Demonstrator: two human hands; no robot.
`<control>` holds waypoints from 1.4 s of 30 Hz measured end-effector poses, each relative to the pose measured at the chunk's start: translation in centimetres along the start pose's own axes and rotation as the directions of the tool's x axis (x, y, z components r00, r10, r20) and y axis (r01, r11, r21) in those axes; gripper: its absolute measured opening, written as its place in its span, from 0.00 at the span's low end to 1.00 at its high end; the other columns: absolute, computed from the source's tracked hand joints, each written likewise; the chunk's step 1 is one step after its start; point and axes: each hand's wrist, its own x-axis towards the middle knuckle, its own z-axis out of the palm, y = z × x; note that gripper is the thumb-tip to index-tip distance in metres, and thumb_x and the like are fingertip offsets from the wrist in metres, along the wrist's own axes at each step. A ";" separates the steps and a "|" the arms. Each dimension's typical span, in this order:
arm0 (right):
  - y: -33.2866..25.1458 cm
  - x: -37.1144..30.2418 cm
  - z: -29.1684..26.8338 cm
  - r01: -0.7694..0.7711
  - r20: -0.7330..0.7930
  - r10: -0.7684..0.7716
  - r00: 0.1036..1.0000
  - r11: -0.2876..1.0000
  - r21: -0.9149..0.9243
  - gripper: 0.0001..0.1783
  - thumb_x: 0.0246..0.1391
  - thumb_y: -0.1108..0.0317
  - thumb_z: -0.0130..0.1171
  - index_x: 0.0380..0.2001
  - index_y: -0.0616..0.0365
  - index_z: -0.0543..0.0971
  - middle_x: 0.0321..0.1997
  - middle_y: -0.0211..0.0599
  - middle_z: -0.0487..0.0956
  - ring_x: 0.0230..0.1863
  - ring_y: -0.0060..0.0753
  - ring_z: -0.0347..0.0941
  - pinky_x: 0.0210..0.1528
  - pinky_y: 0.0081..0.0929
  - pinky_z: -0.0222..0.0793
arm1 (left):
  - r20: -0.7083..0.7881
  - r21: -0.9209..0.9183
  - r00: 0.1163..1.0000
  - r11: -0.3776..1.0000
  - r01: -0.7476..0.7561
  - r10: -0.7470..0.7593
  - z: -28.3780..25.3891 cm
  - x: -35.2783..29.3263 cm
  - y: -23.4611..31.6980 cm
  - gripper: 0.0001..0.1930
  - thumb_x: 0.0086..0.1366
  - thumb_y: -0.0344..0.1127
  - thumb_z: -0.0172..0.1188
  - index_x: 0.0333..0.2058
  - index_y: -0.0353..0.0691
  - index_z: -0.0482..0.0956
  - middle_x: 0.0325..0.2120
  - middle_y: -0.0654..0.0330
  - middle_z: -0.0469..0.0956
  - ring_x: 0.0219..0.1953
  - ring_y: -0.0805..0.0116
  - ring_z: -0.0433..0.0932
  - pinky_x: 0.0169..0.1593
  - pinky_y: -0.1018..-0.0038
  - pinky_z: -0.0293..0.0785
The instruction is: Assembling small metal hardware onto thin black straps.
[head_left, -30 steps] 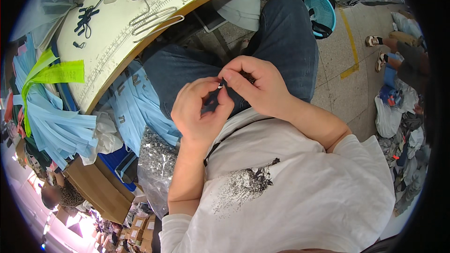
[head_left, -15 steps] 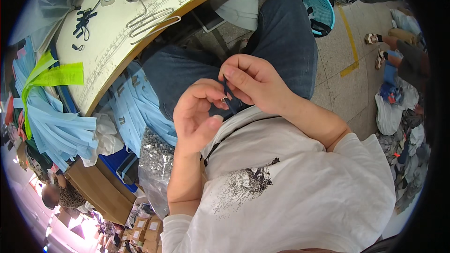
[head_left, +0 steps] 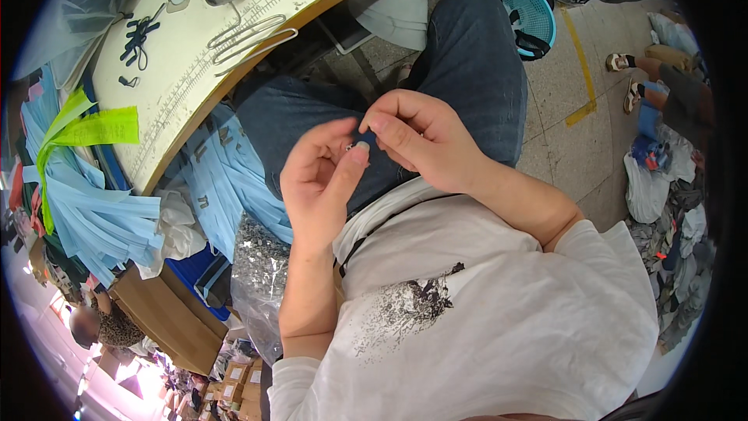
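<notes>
Close together over my lap, both hands work at something small. My left hand (head_left: pixel 318 183) has its thumb bent in towards the fingers, with a tiny shiny metal piece (head_left: pixel 350 146) showing by the thumb tip; its exact kind is too small to tell. My right hand (head_left: pixel 421 140) is closed, thumb pressed on the index finger. What it pinches is mostly hidden against the dark trousers (head_left: pixel 483 70). Beyond the hands on the table (head_left: pixel 175 70) lie several short black cord loops (head_left: pixel 139 39) and a bent metal wire rack (head_left: pixel 253 39).
Light blue fabric strips (head_left: pixel 101 210) hang at the left under a lime green strip (head_left: pixel 101 126). Beside my left arm stands a clear bag of small silvery pieces (head_left: pixel 265 265), near a cardboard box (head_left: pixel 167 316). A blue basket (head_left: pixel 530 19) is on the floor. Another person's legs (head_left: pixel 650 74) show far right.
My left thumb has risen towards its fingertips, and the left hand has shifted slightly left. The dark cord seen between the hands is now hardly visible. My right hand has barely moved.
</notes>
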 end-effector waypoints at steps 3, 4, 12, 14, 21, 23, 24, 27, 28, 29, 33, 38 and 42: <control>0.2 0.1 0.3 0.058 -0.081 -0.065 0.995 0.994 -0.088 0.11 0.66 0.63 0.51 0.37 0.60 0.76 0.22 0.21 0.69 0.18 0.06 0.56 0.18 0.10 0.50 | 0.018 0.137 0.999 0.989 -0.051 0.049 0.1 0.0 -0.1 0.12 0.61 0.18 0.59 0.44 0.30 0.77 0.34 0.63 0.74 0.32 0.82 0.70 0.37 0.85 0.66; 0.3 0.2 0.2 0.094 -0.084 -0.104 0.991 0.988 -0.119 0.10 0.65 0.63 0.52 0.37 0.60 0.76 0.23 0.21 0.70 0.19 0.06 0.57 0.18 0.10 0.51 | -0.018 0.144 0.998 0.988 -0.052 0.055 0.3 0.0 0.0 0.10 0.61 0.18 0.59 0.42 0.30 0.78 0.33 0.64 0.74 0.32 0.81 0.70 0.36 0.85 0.66; 0.4 0.3 0.2 0.211 -0.110 -0.250 0.962 0.935 -0.285 0.09 0.62 0.66 0.56 0.38 0.61 0.78 0.29 0.25 0.76 0.26 0.10 0.67 0.27 0.11 0.62 | -0.110 0.248 0.993 0.968 -0.022 0.050 1.1 -0.3 0.6 0.08 0.63 0.20 0.59 0.41 0.30 0.77 0.30 0.61 0.78 0.33 0.77 0.77 0.38 0.84 0.70; 0.0 0.3 0.2 0.251 -0.081 -0.292 0.953 0.909 -0.333 0.08 0.61 0.68 0.57 0.38 0.62 0.79 0.31 0.28 0.77 0.28 0.12 0.69 0.30 0.12 0.65 | -0.090 0.239 0.994 0.970 -0.038 0.061 1.1 -0.4 0.6 0.08 0.64 0.21 0.58 0.42 0.29 0.75 0.29 0.60 0.79 0.35 0.74 0.79 0.40 0.83 0.73; -0.1 0.3 -0.3 0.257 -0.035 -0.273 0.961 0.935 -0.245 0.07 0.59 0.70 0.59 0.38 0.63 0.79 0.33 0.30 0.79 0.31 0.13 0.73 0.31 0.11 0.66 | -0.053 0.108 0.999 0.994 -0.006 0.012 1.1 -0.5 1.0 0.08 0.66 0.22 0.55 0.44 0.30 0.71 0.33 0.57 0.80 0.37 0.74 0.80 0.41 0.83 0.74; -0.7 0.3 -0.5 0.099 -0.005 -0.100 0.995 0.989 -0.106 0.07 0.59 0.71 0.60 0.39 0.63 0.79 0.33 0.29 0.79 0.32 0.14 0.76 0.32 0.12 0.68 | -0.064 0.091 0.998 0.996 -0.022 0.027 1.2 -0.6 0.6 0.08 0.67 0.22 0.55 0.44 0.30 0.71 0.34 0.56 0.80 0.37 0.74 0.80 0.41 0.83 0.74; -0.6 0.4 -0.6 0.100 -0.005 -0.101 0.995 0.989 -0.107 0.07 0.59 0.71 0.60 0.39 0.63 0.79 0.33 0.29 0.79 0.32 0.14 0.76 0.32 0.12 0.68 | -0.064 0.091 0.998 0.996 -0.022 0.028 1.3 -0.6 0.6 0.08 0.67 0.22 0.55 0.44 0.30 0.71 0.34 0.56 0.80 0.37 0.74 0.80 0.41 0.83 0.74; -0.2 0.4 -0.6 0.121 0.015 -0.121 0.993 0.973 -0.198 0.07 0.58 0.73 0.60 0.38 0.63 0.78 0.33 0.29 0.80 0.33 0.14 0.76 0.33 0.12 0.69 | -0.143 0.114 0.989 0.993 -0.027 0.043 1.6 -0.7 0.6 0.08 0.66 0.25 0.57 0.43 0.31 0.73 0.31 0.57 0.81 0.31 0.76 0.78 0.36 0.82 0.73; -0.1 0.4 -0.4 0.128 -0.006 -0.132 0.991 0.968 -0.214 0.06 0.58 0.72 0.60 0.38 0.64 0.78 0.32 0.28 0.80 0.33 0.14 0.76 0.33 0.12 0.69 | -0.146 0.128 0.988 0.992 -0.023 0.042 1.5 -0.7 0.5 0.08 0.66 0.25 0.57 0.42 0.31 0.73 0.31 0.57 0.81 0.30 0.76 0.77 0.36 0.82 0.73; 0.0 0.4 -0.3 0.133 -0.027 -0.144 0.989 0.964 -0.231 0.06 0.58 0.72 0.60 0.37 0.64 0.78 0.32 0.28 0.80 0.34 0.14 0.77 0.33 0.12 0.69 | -0.149 0.142 0.988 0.990 -0.019 0.041 1.4 -0.6 0.4 0.08 0.66 0.26 0.57 0.42 0.31 0.73 0.31 0.57 0.81 0.30 0.76 0.77 0.35 0.82 0.72; 0.1 0.5 -0.3 0.128 -0.026 -0.141 0.990 0.952 -0.278 0.05 0.59 0.72 0.59 0.36 0.64 0.78 0.32 0.28 0.79 0.35 0.14 0.77 0.33 0.11 0.70 | -0.167 0.115 0.985 0.993 -0.022 0.042 1.5 -0.6 -0.1 0.08 0.67 0.27 0.56 0.42 0.31 0.73 0.30 0.57 0.81 0.29 0.76 0.76 0.34 0.82 0.71; -0.1 0.6 -0.1 0.350 -0.019 -0.448 0.894 0.725 -0.593 0.06 0.52 0.72 0.65 0.31 0.60 0.78 0.26 0.30 0.77 0.25 0.17 0.72 0.26 0.15 0.66 | -0.233 0.099 0.971 0.995 -0.027 0.050 2.5 -0.8 -0.4 0.07 0.68 0.27 0.55 0.42 0.32 0.73 0.29 0.58 0.80 0.27 0.77 0.75 0.32 0.83 0.69; 0.1 0.6 0.0 0.395 -0.023 -0.537 0.843 0.648 -0.651 0.07 0.48 0.73 0.68 0.29 0.59 0.78 0.25 0.31 0.75 0.20 0.20 0.68 0.23 0.17 0.63 | -0.204 0.083 0.976 0.995 -0.055 0.071 2.4 -0.9 -0.8 0.07 0.69 0.29 0.55 0.42 0.33 0.71 0.30 0.59 0.80 0.30 0.81 0.76 0.33 0.86 0.69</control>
